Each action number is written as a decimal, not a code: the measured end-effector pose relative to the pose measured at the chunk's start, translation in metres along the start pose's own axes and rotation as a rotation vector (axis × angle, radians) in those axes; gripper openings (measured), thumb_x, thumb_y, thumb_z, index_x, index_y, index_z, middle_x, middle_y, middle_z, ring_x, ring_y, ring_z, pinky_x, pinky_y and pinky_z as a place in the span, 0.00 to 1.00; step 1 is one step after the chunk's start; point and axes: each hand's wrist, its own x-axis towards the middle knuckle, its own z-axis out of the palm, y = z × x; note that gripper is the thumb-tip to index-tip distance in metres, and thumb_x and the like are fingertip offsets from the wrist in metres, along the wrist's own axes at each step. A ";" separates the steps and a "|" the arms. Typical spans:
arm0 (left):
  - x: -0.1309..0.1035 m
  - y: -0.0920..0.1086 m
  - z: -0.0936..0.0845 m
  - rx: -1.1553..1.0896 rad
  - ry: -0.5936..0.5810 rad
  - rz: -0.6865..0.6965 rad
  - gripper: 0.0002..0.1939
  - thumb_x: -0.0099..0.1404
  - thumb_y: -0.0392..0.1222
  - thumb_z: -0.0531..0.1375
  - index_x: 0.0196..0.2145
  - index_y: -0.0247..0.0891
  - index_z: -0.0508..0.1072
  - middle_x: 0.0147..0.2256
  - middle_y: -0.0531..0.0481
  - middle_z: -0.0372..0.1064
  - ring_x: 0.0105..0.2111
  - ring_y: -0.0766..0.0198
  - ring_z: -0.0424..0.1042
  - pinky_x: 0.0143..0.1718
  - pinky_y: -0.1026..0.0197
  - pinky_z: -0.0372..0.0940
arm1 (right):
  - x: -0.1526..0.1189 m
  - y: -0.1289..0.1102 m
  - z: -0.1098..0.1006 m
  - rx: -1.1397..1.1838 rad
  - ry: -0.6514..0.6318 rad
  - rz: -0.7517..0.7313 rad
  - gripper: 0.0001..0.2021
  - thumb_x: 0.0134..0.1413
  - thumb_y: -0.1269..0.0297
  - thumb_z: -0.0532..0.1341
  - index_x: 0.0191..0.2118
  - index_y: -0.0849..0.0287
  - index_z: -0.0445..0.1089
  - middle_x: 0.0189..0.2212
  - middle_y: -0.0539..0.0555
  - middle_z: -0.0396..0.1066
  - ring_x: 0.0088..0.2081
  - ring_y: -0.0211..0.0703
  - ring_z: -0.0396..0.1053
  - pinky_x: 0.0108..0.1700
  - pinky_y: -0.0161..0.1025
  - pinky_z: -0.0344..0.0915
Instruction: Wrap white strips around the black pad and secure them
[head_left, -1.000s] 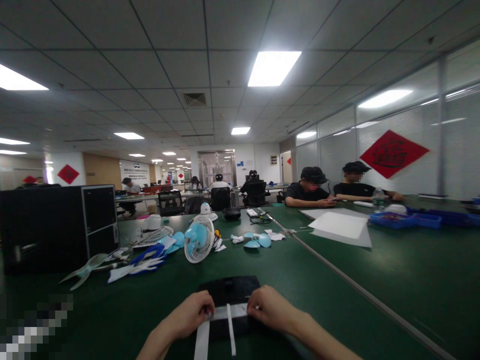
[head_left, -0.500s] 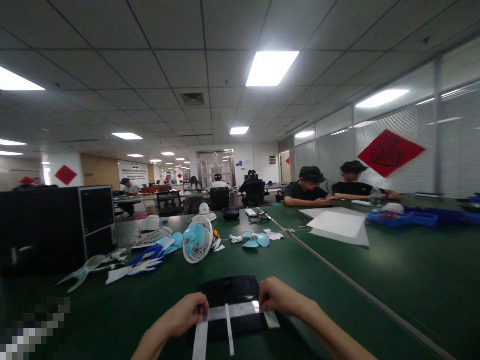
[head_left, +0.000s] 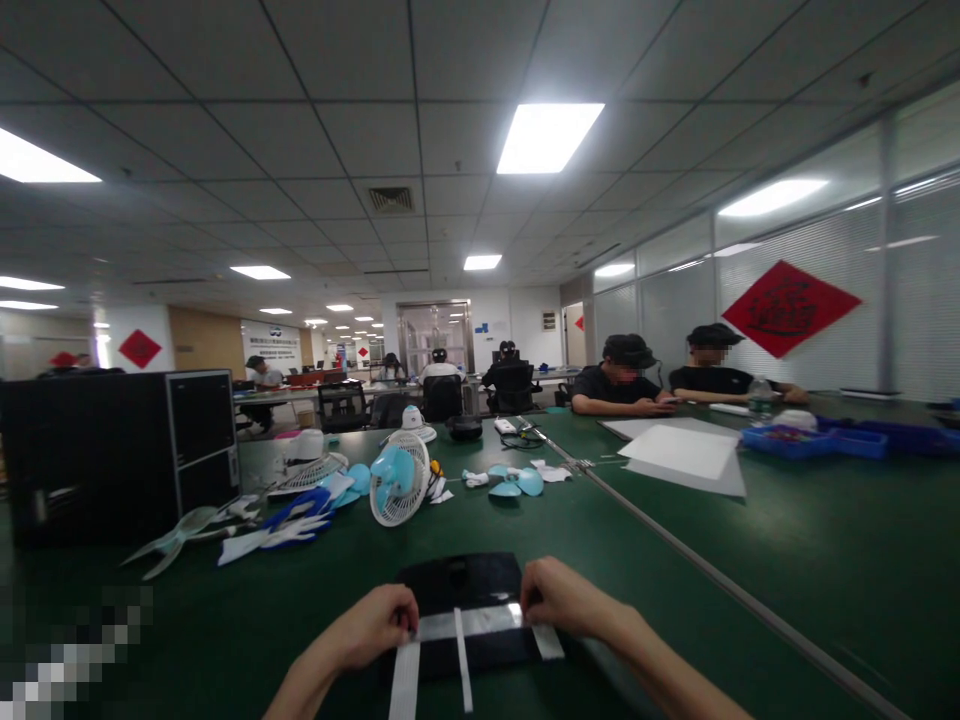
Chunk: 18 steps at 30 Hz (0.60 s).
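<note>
A black, glossy panel-like object (head_left: pixel 459 580) lies on the green table in front of me. Across it runs a shiny, translucent grey strip (head_left: pixel 491 621). My left hand (head_left: pixel 384 622) pinches at the strip's left end, fingers curled. At its right end, the fingers of my right hand (head_left: pixel 559 597) are closed in the same way. Narrow white bands cross or stick out below the strip: a wide one (head_left: pixel 405 682) under my left hand, a thin one (head_left: pixel 464 665) in the middle, and a short one (head_left: pixel 548 643) below my right hand. Both sets of fingertips are partly hidden.
Beyond the panel stand a white fan with blue blades (head_left: pixel 400 480), a loose blue fan blade (head_left: pixel 517 482) and blue-white gloves (head_left: pixel 281 530). A black computer case (head_left: pixel 90 460) is at left. White sheets (head_left: pixel 682 450) and blue trays (head_left: pixel 791 440) lie right, near two seated people.
The view has shifted very slightly, so the surroundings appear a little further right. Both hands keep nearly the same position at the ends of the strip.
</note>
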 end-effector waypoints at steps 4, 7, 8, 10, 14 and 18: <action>-0.002 -0.003 -0.007 -0.056 0.028 -0.004 0.16 0.51 0.35 0.55 0.37 0.37 0.76 0.35 0.51 0.72 0.35 0.63 0.67 0.36 0.63 0.60 | 0.000 -0.007 -0.004 -0.120 0.094 -0.024 0.11 0.46 0.75 0.61 0.33 0.58 0.80 0.33 0.52 0.77 0.34 0.41 0.72 0.37 0.32 0.64; -0.002 -0.010 -0.014 -0.182 0.073 0.015 0.17 0.52 0.37 0.54 0.38 0.35 0.76 0.35 0.50 0.73 0.35 0.63 0.67 0.36 0.62 0.60 | 0.002 -0.009 -0.003 -0.146 0.166 -0.037 0.13 0.49 0.76 0.58 0.34 0.59 0.79 0.35 0.54 0.76 0.36 0.41 0.72 0.38 0.32 0.64; -0.002 -0.012 -0.016 -0.238 0.079 0.016 0.17 0.52 0.38 0.54 0.39 0.35 0.76 0.35 0.50 0.74 0.35 0.63 0.68 0.35 0.62 0.60 | 0.002 -0.009 -0.002 -0.146 0.176 -0.030 0.13 0.49 0.75 0.58 0.35 0.59 0.79 0.36 0.54 0.76 0.36 0.42 0.72 0.38 0.32 0.64; -0.001 -0.016 -0.018 -0.352 0.085 0.014 0.18 0.51 0.40 0.55 0.39 0.34 0.75 0.35 0.49 0.74 0.34 0.63 0.68 0.33 0.62 0.59 | 0.003 -0.009 -0.001 -0.151 0.174 -0.015 0.12 0.51 0.74 0.58 0.36 0.59 0.79 0.36 0.54 0.75 0.37 0.42 0.72 0.38 0.33 0.64; 0.000 -0.020 -0.019 -0.537 0.121 0.015 0.17 0.51 0.43 0.58 0.38 0.33 0.76 0.33 0.48 0.73 0.32 0.64 0.67 0.31 0.63 0.57 | 0.003 -0.010 0.003 -0.148 0.174 -0.019 0.11 0.52 0.73 0.58 0.37 0.60 0.78 0.37 0.55 0.75 0.38 0.43 0.72 0.40 0.34 0.64; 0.000 -0.021 -0.018 -0.751 0.120 0.007 0.15 0.51 0.42 0.62 0.36 0.32 0.75 0.31 0.50 0.72 0.28 0.69 0.65 0.30 0.64 0.55 | 0.008 -0.005 0.009 -0.123 0.191 -0.031 0.11 0.54 0.72 0.58 0.37 0.60 0.78 0.37 0.55 0.74 0.38 0.43 0.71 0.41 0.35 0.64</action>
